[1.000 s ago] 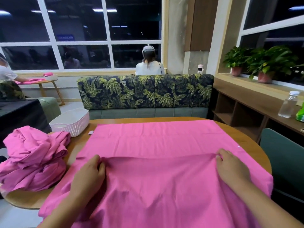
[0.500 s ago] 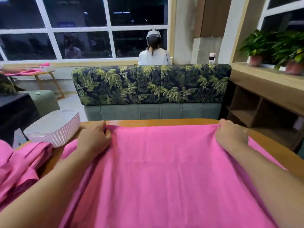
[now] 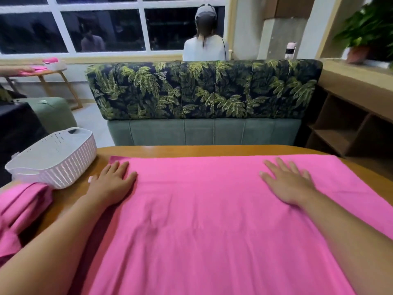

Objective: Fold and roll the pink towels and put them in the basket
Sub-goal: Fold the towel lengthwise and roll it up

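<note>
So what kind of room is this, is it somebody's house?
Probably a shared lounge or common room rather than a home: a long leaf-print sofa has its back to the wooden table, another person sits by the big windows, and a side table farther off holds pink cloth.

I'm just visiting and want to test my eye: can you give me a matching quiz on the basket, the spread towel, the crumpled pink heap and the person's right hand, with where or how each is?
Things
1. white basket
2. spread pink towel
3. crumpled pink heap
4. right hand

Places or states
A. palm down on the spread cloth
B. bunched at the table's left edge
C. stands at the far left corner
D. lies flat across the middle

Pairs: 1-C, 2-D, 3-B, 4-A
</note>
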Demonstrator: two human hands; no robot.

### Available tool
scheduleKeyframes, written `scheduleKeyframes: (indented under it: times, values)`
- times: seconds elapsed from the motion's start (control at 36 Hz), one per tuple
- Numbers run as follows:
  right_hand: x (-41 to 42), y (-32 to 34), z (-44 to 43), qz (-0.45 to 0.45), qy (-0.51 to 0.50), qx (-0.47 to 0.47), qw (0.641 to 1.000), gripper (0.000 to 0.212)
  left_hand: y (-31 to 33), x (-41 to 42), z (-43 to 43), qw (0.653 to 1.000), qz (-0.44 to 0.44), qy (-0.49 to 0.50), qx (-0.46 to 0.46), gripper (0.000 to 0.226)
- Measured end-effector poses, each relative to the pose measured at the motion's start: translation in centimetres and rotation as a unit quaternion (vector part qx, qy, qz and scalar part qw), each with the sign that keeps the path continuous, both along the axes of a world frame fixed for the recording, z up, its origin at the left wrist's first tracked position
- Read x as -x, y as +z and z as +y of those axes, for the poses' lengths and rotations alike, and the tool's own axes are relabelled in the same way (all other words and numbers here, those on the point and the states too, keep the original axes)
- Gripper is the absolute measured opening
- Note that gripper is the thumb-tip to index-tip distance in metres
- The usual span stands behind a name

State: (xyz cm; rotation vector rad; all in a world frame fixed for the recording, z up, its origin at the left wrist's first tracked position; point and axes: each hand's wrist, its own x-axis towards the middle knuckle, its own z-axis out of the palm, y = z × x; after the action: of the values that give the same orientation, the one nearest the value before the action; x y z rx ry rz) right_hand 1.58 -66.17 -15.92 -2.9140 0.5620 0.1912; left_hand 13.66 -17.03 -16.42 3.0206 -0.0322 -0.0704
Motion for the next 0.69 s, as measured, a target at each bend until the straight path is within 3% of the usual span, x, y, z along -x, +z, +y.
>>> scheduleKeyframes:
  times: [0.28, 0.42, 0.47, 0.56, 0.69]
  values:
    - [0.2, 0.5, 0.4, -0.004, 0.0, 0.006, 1.0, 0.068, 0.5, 0.3, 0.0, 1.0, 0.019, 0.014, 0.02, 0.071]
    - [0.9, 1.3, 1.4, -0.087, 0.049, 0.056, 0.993, 0.055, 3.0, 0.2, 1.7, 0.989, -0.071, 0.03, 0.129, 0.043]
    - [0.9, 1.3, 2.4, -0.123, 0.101, 0.056, 0.986, 0.043, 4.3, 0.6, 2.3, 0.991, -0.037, 0.003, 0.13, 0.032]
    - [1.0, 1.4, 3.6, -0.138, 0.134, 0.025, 0.981, 0.025, 5.7, 1.2, 3.0, 0.996, 0.061, -0.032, 0.053, 0.03]
    - [0.9, 2.2, 3.9, -0.074, 0.128, 0.037, 0.988, 0.01, 6.7, 1.5, 4.6, 0.994, 0.104, -0.043, -0.013, 0.016]
